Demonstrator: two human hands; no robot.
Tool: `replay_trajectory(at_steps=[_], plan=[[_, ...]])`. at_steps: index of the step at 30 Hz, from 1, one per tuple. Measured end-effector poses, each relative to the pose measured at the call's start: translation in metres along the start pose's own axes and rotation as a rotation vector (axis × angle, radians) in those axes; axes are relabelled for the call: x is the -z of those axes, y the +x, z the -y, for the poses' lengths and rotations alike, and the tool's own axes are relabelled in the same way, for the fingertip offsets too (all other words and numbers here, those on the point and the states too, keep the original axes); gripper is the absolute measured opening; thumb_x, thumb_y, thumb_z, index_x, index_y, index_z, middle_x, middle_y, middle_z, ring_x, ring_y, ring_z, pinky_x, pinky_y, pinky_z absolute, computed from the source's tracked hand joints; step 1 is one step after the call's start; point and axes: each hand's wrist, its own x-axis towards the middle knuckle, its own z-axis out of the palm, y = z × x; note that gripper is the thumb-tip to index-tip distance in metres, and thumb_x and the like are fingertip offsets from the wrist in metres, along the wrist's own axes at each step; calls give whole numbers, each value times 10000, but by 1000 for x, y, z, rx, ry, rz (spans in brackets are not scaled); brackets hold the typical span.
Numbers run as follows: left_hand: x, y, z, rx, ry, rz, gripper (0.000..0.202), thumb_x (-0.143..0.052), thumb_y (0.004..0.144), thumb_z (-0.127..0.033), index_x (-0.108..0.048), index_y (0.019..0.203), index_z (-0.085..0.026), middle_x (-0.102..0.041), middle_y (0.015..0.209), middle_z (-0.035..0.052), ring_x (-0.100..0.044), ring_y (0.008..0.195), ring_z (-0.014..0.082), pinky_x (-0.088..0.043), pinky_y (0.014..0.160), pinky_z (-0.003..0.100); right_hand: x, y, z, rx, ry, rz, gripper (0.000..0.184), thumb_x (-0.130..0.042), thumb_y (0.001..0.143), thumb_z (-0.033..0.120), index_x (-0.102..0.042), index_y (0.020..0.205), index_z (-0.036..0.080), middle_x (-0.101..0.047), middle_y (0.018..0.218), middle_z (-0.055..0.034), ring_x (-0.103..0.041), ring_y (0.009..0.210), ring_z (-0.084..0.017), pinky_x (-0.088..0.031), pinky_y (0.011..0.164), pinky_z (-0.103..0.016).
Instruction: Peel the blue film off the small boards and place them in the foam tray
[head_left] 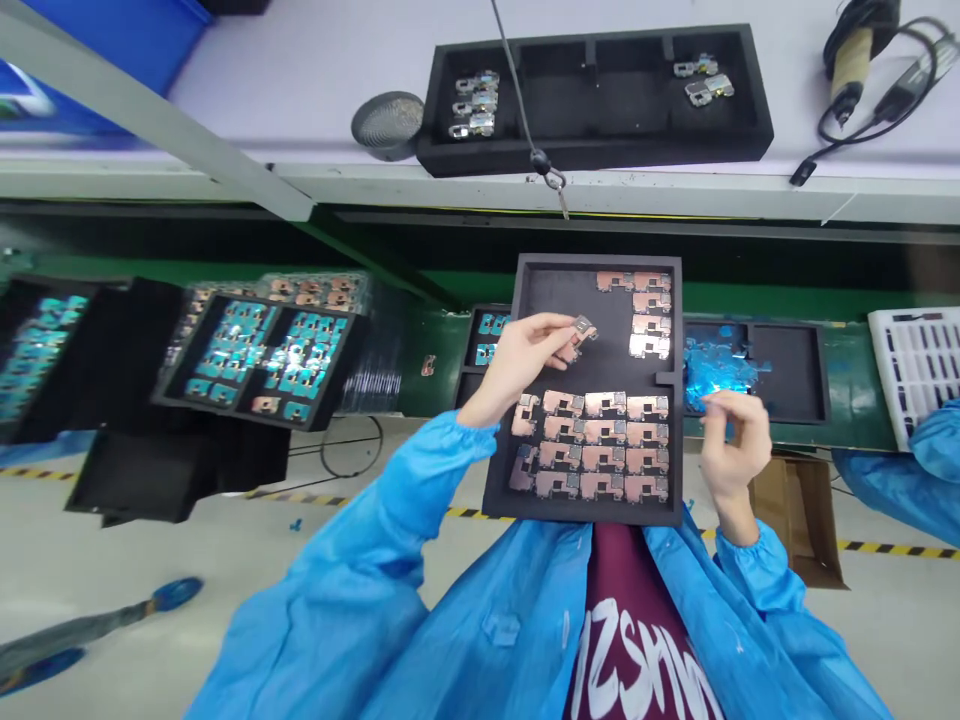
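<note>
Between thumb and fingers, my left hand (529, 350) pinches a small copper-coloured metal plate (583, 328), perhaps with another piece under it near the fingertips. It is above the upper compartment of a black two-part tray (551, 290), whose near edge lies against my body. Copper-coloured plates (604, 430) fill rows in the lower compartment, and several more (651, 325) line the upper right. My right hand (735, 440) is closed in a pinch just right of the tray, beside a heap of shiny blue film pieces (716, 370). What its fingertips hold is too small to make out.
Left stands a black tray of blue-covered plates (262, 350) on stacked trays. One loose plate (428, 365) lies on the green surface. On the shelf are a long black tray (622, 100), a round mesh-topped object (388, 122) and a corded tool (853, 65). A cord with a hook (555, 180) hangs down. Another person's blue sleeve (900, 480) shows right.
</note>
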Motion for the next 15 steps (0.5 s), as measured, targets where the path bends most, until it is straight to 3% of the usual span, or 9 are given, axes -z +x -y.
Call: replay_trajectory(at_steps=[3, 5, 7, 10, 12, 15], plan=[[-19, 53, 2, -167, 264, 74, 196, -762, 935, -299, -847, 1056, -170, -827, 973, 86, -713, 738, 180, -592, 677, 302, 16, -8, -95, -473, -55, -159, 380, -646, 1024, 550, -655, 1154, 193, -729, 1000, -66, -743, 795, -196, -602, 621, -310], [-34, 80, 11, -218, 365, 86, 156, -723, 947, -244, -838, 1019, -169, -820, 948, 74, -704, 740, 186, -591, 744, 331, 23, -15, -160, -723, -144, -83, 488, -612, 959, 616, -652, 1145, 167, -738, 951, -76, -751, 816, -222, -605, 639, -321], [-45, 93, 23, -275, 473, 19, 130, -716, 957, -210, -824, 1021, -176, -811, 960, 74, -710, 814, 215, -590, 833, 373, 27, -23, -212, -832, -211, -21, 500, -619, 905, 606, -682, 1079, 142, -752, 888, -104, -755, 814, -255, -613, 681, -355], [-45, 90, 37, -458, 656, -120, 136, -754, 971, -225, -805, 1096, -203, -784, 1136, 99, -690, 1073, 284, -561, 989, 442, 27, -33, -261, -884, -324, 24, 425, -628, 880, 532, -728, 985, 133, -777, 878, -154, -757, 856, -283, -615, 825, -401], [-38, 82, 42, -564, 745, -87, 216, -766, 978, -234, -787, 1193, -221, -743, 1217, 104, -653, 1179, 305, -538, 1048, 464, 23, -37, -280, -911, -419, 62, 379, -617, 880, 474, -755, 970, 133, -793, 916, -183, -749, 900, -297, -594, 900, -417], [-31, 77, 46, -625, 800, 16, 286, -688, 1021, -176, -759, 1292, -234, -726, 1193, 87, -647, 1170, 286, -531, 1058, 461, 15, -39, -301, -940, -542, 144, 351, -599, 879, 400, -789, 986, 125, -793, 929, -194, -720, 898, -301, -566, 915, -418]])
